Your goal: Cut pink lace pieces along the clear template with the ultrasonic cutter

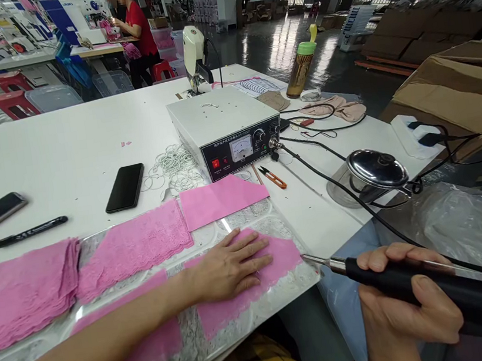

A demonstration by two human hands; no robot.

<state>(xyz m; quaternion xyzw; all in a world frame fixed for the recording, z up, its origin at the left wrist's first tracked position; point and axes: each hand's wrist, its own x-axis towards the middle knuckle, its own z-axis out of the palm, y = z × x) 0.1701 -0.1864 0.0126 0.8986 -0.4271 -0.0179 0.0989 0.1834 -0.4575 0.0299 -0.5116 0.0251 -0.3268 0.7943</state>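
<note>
My left hand [233, 266] lies flat with fingers spread on a pink fabric piece [278, 258], pressing it onto a clear-covered, marble-patterned board [279, 303]. In my right hand [405, 295] is a black-handled ultrasonic cutter [382, 277] with a tapered metal tip. That tip touches or hovers at the right edge of the fabric piece; I cannot tell which. Behind my left hand lies another pink fabric piece [221, 199]. Stacked pink lace-edged pieces [137, 247] sit to its left, beside a larger pink stack [24, 286]. My left forearm partly covers one more pink piece.
Behind the board stands a control box [225, 129], its cable running to the cutter. Orange thread snips [272, 177], tangled thread [175, 168], a phone [125, 187] and a marker [31, 232] lie nearby. A lidded glass jar [365, 176] is right. A person in red [138, 28] sits beyond.
</note>
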